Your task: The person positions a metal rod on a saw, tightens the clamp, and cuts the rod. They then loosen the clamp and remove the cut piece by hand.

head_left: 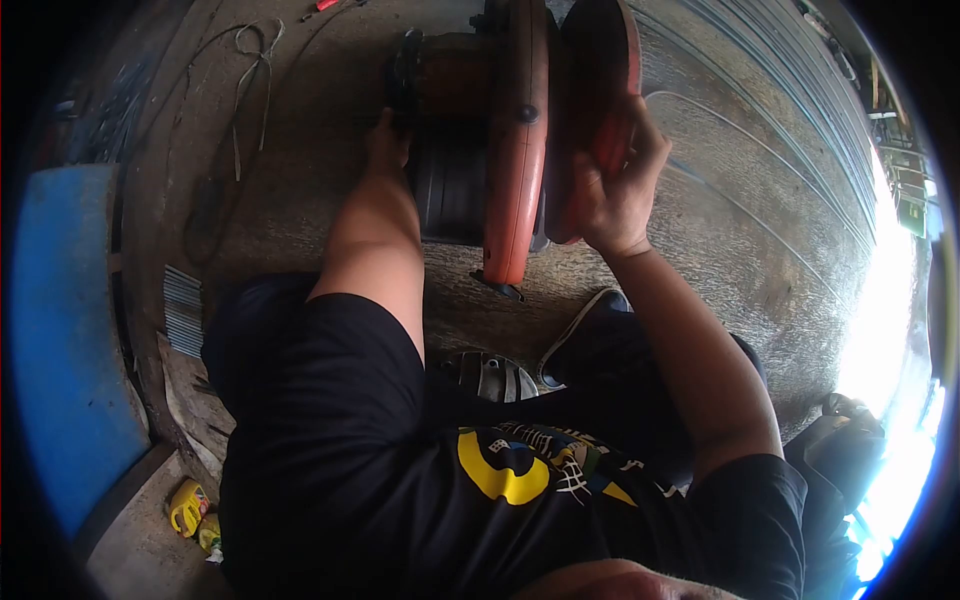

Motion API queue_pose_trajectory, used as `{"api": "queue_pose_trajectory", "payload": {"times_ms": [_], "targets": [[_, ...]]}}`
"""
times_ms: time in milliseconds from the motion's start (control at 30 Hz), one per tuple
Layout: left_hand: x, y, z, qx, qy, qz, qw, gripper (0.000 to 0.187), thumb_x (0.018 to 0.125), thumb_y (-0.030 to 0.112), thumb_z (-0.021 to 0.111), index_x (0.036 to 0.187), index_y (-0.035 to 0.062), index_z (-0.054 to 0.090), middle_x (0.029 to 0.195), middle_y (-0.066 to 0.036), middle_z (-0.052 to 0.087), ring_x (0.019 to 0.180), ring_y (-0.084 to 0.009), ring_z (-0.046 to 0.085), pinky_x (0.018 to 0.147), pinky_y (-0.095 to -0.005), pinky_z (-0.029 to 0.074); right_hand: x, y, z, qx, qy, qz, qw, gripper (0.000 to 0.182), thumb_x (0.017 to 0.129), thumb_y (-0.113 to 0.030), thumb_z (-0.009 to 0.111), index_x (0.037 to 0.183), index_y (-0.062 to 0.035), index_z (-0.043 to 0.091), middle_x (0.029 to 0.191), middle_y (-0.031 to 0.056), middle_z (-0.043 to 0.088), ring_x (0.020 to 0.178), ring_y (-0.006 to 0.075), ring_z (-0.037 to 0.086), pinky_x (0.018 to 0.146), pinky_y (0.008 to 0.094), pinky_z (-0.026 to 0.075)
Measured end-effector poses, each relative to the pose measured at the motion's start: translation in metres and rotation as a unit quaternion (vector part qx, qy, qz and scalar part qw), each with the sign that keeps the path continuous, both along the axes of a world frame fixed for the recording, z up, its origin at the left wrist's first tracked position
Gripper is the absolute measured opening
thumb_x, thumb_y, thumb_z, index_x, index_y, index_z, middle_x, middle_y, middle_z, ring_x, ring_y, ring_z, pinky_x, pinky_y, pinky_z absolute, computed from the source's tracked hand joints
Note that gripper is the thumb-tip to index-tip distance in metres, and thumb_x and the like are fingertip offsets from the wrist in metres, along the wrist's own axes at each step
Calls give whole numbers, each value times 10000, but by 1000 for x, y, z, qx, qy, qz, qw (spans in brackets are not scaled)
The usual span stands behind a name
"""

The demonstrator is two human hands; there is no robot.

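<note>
A large red and black power tool, like a cut-off saw (pixel 517 150), stands on the wooden floor in front of me. It has a curved red bar in the middle, a dark ribbed body on the left and a round red guard (pixel 625 60) on the right. My right hand (pixel 622 190) is closed on the guard's near edge, thumb on the left and fingers over the right. At the dark left side of the saw is my left hand (pixel 388 145); its fingers lie in shadow against the body, and their grip is mostly hidden.
Long thin metal rods (pixel 770 110) lie along the right side. A thin cord (pixel 250 85) is looped at upper left. A blue panel (pixel 75 340) stands at far left, with a stack of short rods (pixel 183 310) beside my leg. A yellow object (pixel 187 507) lies at lower left.
</note>
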State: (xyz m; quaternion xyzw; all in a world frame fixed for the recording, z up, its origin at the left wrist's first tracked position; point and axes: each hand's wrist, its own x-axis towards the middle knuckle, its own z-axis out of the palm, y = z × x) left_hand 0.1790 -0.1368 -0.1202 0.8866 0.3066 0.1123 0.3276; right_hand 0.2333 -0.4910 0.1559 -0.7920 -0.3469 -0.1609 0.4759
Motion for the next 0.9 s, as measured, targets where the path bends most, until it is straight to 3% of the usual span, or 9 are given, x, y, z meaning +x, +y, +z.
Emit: {"api": "queue_pose_trajectory", "payload": {"times_ms": [100,167,367,500,567,600,667,767,900], "targets": [[0,-23,47,-11,35,2,999,462,922,262,612,1198,-88,494,1099,-177,612,996,-269,612,820,-350,531,0,0,0,-2,-4,-1,1000,747,734,-102,632,1386,24,292,1253,190,433,1037,349,405,954,452,366],[3,-31,59,-277,-96,101,951,465,921,274,613,1204,-75,493,1108,-181,604,1012,-276,604,821,-361,538,0,0,-1,-3,-7,-1,1000,748,732,-102,633,1386,24,292,1253,190,433,1038,349,405,954,451,365],[7,-20,26,-382,-207,150,888,418,923,281,611,1158,-56,536,1146,-177,577,1047,-289,584,840,-386,546,1,0,-1,-2,-8,0,1000,756,729,-101,632,1390,20,285,1259,193,430,1043,351,405,957,454,365],[3,-20,34,-337,-197,106,915,399,928,270,603,1158,-50,543,1154,-171,577,1053,-296,583,848,-389,541,1,-1,0,-7,-11,-2,1000,759,724,-96,632,1389,22,284,1263,196,432,1042,355,407,956,460,366],[-2,-21,53,-21,64,-2,998,390,936,256,590,1179,-45,540,1149,-161,582,1042,-292,586,854,-393,537,0,-1,0,-8,-5,-3,1000,760,723,-95,632,1388,24,283,1263,197,432,1041,357,408,955,462,366],[0,-21,49,-21,64,-2,998,390,936,256,590,1179,-45,540,1149,-161,582,1042,-292,586,854,-393,537,0,0,0,-11,-8,-5,1000,760,722,-94,631,1387,24,283,1263,198,433,1041,358,408,954,462,367],[5,-20,34,-325,-160,116,925,398,941,247,582,1205,-46,530,1149,-157,587,1045,-285,584,849,-391,537,0,0,0,-14,-10,-7,1000,759,722,-93,631,1386,25,282,1264,199,433,1040,359,409,952,463,368],[-2,-20,56,-24,64,-13,998,394,945,247,576,1204,-47,533,1175,-162,574,1070,-276,571,861,-392,534,1,0,0,-9,-8,-5,1000,758,722,-89,630,1385,25,281,1264,199,433,1041,358,410,950,463,369],[4,-13,27,-300,-124,82,942,374,952,239,565,1194,-45,543,1190,-166,566,1095,-263,558,885,-383,531,0,0,1,-9,-1,-2,1000,759,720,-76,631,1384,23,277,1263,201,433,1046,357,407,950,460,371]]}}
